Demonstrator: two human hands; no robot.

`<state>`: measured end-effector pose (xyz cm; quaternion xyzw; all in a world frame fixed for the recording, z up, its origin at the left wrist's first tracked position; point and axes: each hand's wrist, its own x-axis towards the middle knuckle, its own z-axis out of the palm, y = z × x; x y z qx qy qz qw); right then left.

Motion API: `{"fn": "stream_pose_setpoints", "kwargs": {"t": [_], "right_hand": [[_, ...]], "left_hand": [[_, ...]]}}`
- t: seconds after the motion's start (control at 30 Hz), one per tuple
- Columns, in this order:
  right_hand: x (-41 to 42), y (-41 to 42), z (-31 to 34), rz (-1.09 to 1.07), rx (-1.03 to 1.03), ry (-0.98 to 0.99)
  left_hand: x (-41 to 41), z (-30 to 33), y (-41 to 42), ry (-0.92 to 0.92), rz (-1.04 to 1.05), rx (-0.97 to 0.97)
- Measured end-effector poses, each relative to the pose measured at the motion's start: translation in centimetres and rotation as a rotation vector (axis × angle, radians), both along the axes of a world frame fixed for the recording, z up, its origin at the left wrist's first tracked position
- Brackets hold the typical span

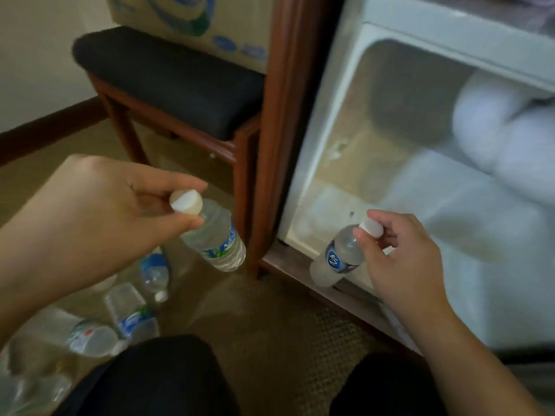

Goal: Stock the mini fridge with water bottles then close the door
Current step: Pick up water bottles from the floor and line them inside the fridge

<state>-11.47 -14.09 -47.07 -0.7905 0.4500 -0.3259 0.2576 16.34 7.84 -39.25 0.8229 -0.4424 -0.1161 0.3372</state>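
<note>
Left hand (99,205) is pinching the white cap of a green-and-blue-labelled water bottle (214,235), which is hanging tilted above the carpet (270,319), just left of the cabinet's wooden frame (279,115). Right hand (402,253) is pinching the cap of a second water bottle with a round blue logo (338,256), hanging in front of the mini fridge (420,115) at its bottom left corner. Neither bottle is inside yet.

Likely step: loading both bottles. Cap pinches are letting the bottles swing, so going one at a time looks safer, right one first since it is nearest the opening. Clearing the bottom lip, setting the base flat and only then letting go should be keeping it upright. Starting at the back would be saving room for the rest.

Fridge cavity is showing no bottles; image is blurred there. White rounded mass, probably frost, is sitting upper right. Door is not clearly in view.

More water bottles (132,310) are lying on the carpet at lower left, exact count unclear. Printed cardboard box (192,22) is sitting on a black-cushioned stool (168,82); its contents are not visible.
</note>
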Motion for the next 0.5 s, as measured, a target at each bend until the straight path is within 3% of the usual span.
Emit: {"fn": "stream_pose_setpoints", "kwargs": {"t": [0.3,0.5], "right_hand": [[-5.9,-6.2,0.2,-0.331,-0.034,-0.088],[-7.9,-10.5,-0.8,-0.499,-0.1,-0.03]], "left_hand": [[-7.6,1.7,-9.9,-0.206,-0.332,0.001],[-10.5,1.0,-13.8,-0.17,-0.393,-0.08]]}}
